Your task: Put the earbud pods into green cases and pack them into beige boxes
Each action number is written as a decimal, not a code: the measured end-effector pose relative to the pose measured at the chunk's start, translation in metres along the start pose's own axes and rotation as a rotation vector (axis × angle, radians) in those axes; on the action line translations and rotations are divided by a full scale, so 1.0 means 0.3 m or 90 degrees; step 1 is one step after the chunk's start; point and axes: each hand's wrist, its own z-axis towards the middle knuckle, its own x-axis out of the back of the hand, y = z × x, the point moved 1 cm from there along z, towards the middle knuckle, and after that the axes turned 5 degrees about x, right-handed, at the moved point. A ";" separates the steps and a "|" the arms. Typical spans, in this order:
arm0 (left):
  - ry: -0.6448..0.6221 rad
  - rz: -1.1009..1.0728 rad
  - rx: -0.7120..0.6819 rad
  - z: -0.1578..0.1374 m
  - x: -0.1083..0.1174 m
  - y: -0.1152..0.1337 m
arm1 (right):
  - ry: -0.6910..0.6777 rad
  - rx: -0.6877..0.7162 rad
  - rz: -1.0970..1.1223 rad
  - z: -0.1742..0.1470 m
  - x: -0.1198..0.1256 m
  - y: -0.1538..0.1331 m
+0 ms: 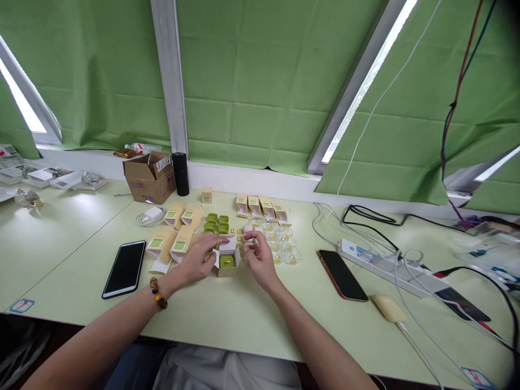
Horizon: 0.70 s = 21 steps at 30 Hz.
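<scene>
The small box (pixel 226 273) stands open on the counter (pixel 252 325) between the hands: the left hand (pixel 198 259), fingers spread at its raised flap (pixel 229 245), apparently steadies it; the right hand (pixel 260 262) curls its fingers beside it, pinch unclear. Green containers (pixel 223 219) stand behind, presumably for easy reach.

Camera, one, head-worn: faces forward, tipped down over the tabletop (pixel 227 311). Range: lap (pixel 227 371) nearest, at the lower edge; green blinds (pixel 264 81) farthest, filling the top. Field: wide (upper right corner darkened), left grip (pixel 199 259) and right grip (pixel 263 264) near centre, viewed from above.
</scene>
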 end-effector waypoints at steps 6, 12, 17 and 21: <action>-0.005 -0.045 0.003 0.001 0.010 -0.007 | 0.003 -0.058 0.063 -0.006 -0.020 0.025; 0.002 -0.011 0.012 0.001 0.000 -0.010 | -0.018 -0.076 0.070 -0.011 -0.029 0.029; 0.003 0.046 0.048 -0.007 -0.018 -0.004 | -0.032 -0.073 0.061 -0.015 -0.035 0.026; 0.009 0.052 0.100 -0.018 -0.033 -0.014 | -0.046 -0.076 0.045 -0.018 -0.037 0.020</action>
